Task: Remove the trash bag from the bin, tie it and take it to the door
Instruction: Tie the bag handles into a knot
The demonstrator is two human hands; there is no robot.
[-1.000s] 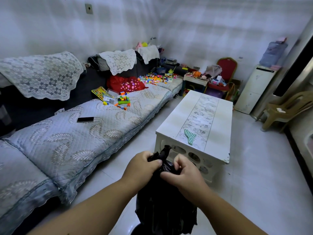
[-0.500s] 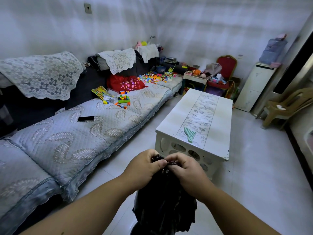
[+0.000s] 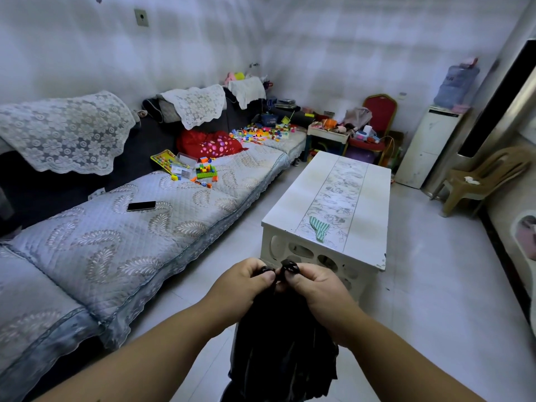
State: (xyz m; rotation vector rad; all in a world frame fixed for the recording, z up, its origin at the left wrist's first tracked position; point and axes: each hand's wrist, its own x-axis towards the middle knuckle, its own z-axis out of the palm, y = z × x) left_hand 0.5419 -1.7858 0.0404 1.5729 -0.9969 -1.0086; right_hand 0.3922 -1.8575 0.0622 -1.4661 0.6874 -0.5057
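Hanging trash bag between each hand

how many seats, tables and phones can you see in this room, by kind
Sofas: 1, the long sofa
Chairs: 2, the red chair and the tan plastic chair
Tables: 2, the white coffee table and the small toy table
Phones: 1, the phone
Total: 6

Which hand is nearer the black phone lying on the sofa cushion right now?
Left. The left hand pinches the black plastic trash bag on the sofa side, closer to the black phone; the right hand grips the bag beside it, farther away, toward the white coffee table.
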